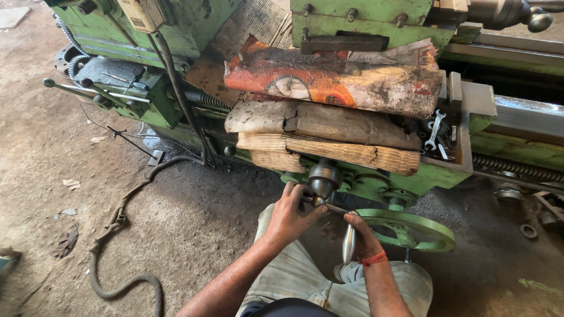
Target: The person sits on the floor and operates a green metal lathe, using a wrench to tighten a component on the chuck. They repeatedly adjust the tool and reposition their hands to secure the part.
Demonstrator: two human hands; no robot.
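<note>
I look down at a green lathe (376,17) from close in front of it. My left hand (292,214) is wrapped around a thin dark lever arm just below a round metal hub (324,178) on the lathe's apron. My right hand (361,233) grips the same lever near its polished, tapered metal handle (348,243), which hangs downward. A red thread band circles my right wrist. Just right of my hands lies the green spoked handwheel (411,229).
Worn sacks and woven mats (329,117) drape over the carriage. Spanners (435,132) lie in a tray at the right. A thick cable (123,217) snakes over the dirt floor at the left. More levers (88,88) stick out at the upper left.
</note>
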